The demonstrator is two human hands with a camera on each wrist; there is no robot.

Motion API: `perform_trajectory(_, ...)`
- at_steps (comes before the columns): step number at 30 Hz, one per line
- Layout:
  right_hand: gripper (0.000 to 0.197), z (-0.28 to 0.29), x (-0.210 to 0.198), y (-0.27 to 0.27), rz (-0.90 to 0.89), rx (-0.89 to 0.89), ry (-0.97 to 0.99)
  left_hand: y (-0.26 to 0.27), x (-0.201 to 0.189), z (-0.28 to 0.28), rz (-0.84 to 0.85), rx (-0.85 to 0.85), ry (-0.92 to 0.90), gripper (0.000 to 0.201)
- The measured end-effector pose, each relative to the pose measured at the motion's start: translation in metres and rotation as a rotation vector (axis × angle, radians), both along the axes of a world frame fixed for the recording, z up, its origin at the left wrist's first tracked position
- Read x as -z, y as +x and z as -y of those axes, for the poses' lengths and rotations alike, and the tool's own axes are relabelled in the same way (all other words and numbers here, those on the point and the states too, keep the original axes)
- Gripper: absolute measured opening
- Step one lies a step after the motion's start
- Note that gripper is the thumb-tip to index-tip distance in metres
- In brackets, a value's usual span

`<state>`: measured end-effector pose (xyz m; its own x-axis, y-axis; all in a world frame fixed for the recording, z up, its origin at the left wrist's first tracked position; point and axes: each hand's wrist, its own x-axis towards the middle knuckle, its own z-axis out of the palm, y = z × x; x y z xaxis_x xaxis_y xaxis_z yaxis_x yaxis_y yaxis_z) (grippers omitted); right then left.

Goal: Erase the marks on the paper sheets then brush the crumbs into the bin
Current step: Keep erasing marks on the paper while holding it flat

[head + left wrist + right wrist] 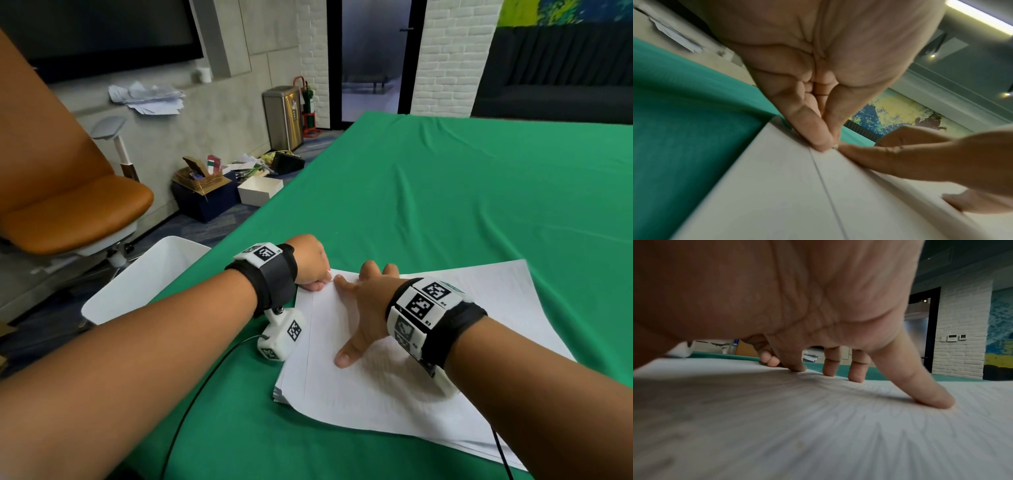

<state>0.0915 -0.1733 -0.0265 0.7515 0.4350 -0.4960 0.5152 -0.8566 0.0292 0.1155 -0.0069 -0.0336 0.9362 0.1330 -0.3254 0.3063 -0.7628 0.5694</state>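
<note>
While the right hand (364, 308) is pressing spread, straight fingers (929, 391) flat on the sheets (428, 370) lying on the tabletop (445, 192), the left hand (310, 263) is pinching something tiny, unidentifiable, at their far-left corner; its grip is tightly closed.

Office/meeting rm is suggested: large dark wall screen (99, 31), orange swivel chair (68, 192), steel pedal bin (283, 116) w/ fire extinguisher (308, 102) beside it, glass door (375, 58) in black frame, white brick wall (448, 58), carpeted floor (219, 222).
</note>
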Motion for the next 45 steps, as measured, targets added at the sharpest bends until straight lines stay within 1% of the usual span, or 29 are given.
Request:
perform_trajectory(2,0.150,0.000,-0.002,-0.001,-0.013,-0.005,-0.013,0.006,-0.002,-0.004,0.045,-0.045,-0.010,0.008)
perform_trajectory(3,0.149,-0.001,-0.003,-0.001,-0.019,-0.009,-0.018,0.010,-0.002,-0.009,0.089,-0.100,-0.040,0.009)
perform_trajectory(4,0.149,-0.001,-0.003,-0.001,-0.020,-0.018,-0.020,0.011,-0.003,-0.016,0.139,-0.191,-0.126,0.010)
perform_trajectory(5,0.149,-0.001,-0.004,-0.001,-0.019,-0.023,-0.018,0.013,-0.006,-0.023,0.190,-0.285,-0.253,0.011)
perform_trajectory(6,0.149,0.000,-0.005,-0.001,-0.018,-0.024,-0.015,0.013,-0.010,-0.029,0.224,-0.355,-0.372,0.013)
perform_trajectory(7,0.150,0.000,-0.004,0.000,-0.019,-0.019,-0.008,0.010,-0.014,-0.033,0.234,-0.387,-0.458,0.013)
perform_trajectory(9,0.155,0.000,-0.004,-0.001,-0.010,0.001,0.014,0.000,-0.021,-0.032,0.179,-0.350,-0.535,0.004)
perform_trajectory(10,0.159,0.000,-0.003,-0.002,-0.001,0.011,0.022,-0.007,-0.022,-0.029,0.121,-0.304,-0.571,0.011)
perform_trajectory(11,0.162,0.000,-0.002,-0.002,0.009,0.018,0.026,-0.013,-0.022,-0.026,0.043,-0.256,-0.623,0.013)
perform_trajectory(13,0.165,-0.001,-0.001,-0.002,0.027,0.031,0.028,-0.022,-0.019,-0.019,-0.124,-0.180,-0.736,0.010)
perform_trajectory(15,0.165,-0.001,0.001,-0.002,0.045,0.034,0.046,-0.023,-0.011,-0.016,-0.221,-0.139,-0.799,0.008)
perform_trajectory(16,0.165,0.000,0.001,-0.002,0.047,0.032,0.050,-0.019,-0.006,-0.016,-0.218,-0.146,-0.799,0.008)
perform_trajectory(17,0.166,0.000,0.001,-0.002,0.043,0.031,0.051,-0.013,-0.001,-0.018,-0.160,-0.177,-0.783,0.006)
perform_trajectory(19,0.164,0.001,0.001,-0.001,0.023,0.031,0.052,0.000,0.003,-0.023,0.045,-0.277,-0.705,0.003)
perform_trajectory(20,0.162,0.001,0.001,-0.001,0.013,0.030,0.053,0.003,0.001,-0.027,0.122,-0.307,-0.689,0.005)
perform_trajectory(21,0.160,0.001,0.001,0.000,0.005,0.029,0.057,0.004,-0.001,-0.029,0.151,-0.314,-0.706,0.008)
perform_trajectory(23,0.155,0.001,0.002,0.000,-0.010,0.033,0.063,0.000,-0.007,-0.031,0.128,-0.261,-0.736,0.011)
perform_trajectory(24,0.153,0.001,0.002,0.001,-0.014,0.036,0.061,-0.003,-0.010,-0.030,0.110,-0.217,-0.689,0.012)
perform_trajectory(28,0.149,-0.001,0.001,0.001,-0.005,0.020,0.032,-0.015,-0.007,-0.018,0.024,-0.092,-0.356,0.015)
perform_trajectory(30,0.148,-0.001,-0.001,0.000,-0.005,0.002,0.010,-0.018,-0.001,-0.012,-0.012,-0.036,-0.227,0.015)
perform_trajectory(32,0.147,-0.001,-0.002,-0.001,-0.005,-0.008,-0.006,-0.021,0.003,-0.007,-0.008,-0.003,-0.137,0.015)
perform_trajectory(34,0.148,0.000,-0.001,-0.001,-0.001,-0.014,-0.019,-0.019,0.004,-0.005,0.005,-0.016,-0.106,0.016)
perform_trajectory(36,0.148,0.000,-0.001,-0.001,-0.001,-0.015,-0.026,-0.013,0.002,-0.005,0.013,-0.057,-0.112,0.017)
perform_trajectory(39,0.148,0.000,-0.001,-0.001,0.002,-0.017,-0.032,-0.004,-0.004,-0.006,0.027,-0.089,-0.108,0.013)
perform_trajectory(42,0.148,0.000,-0.001,-0.001,-0.001,-0.012,-0.028,-0.004,-0.004,-0.007,0.038,-0.065,-0.097,0.009)
perform_trajectory(45,0.149,-0.001,0.000,0.000,-0.005,-0.003,-0.021,-0.012,0.000,-0.009,0.026,-0.007,-0.106,0.013)
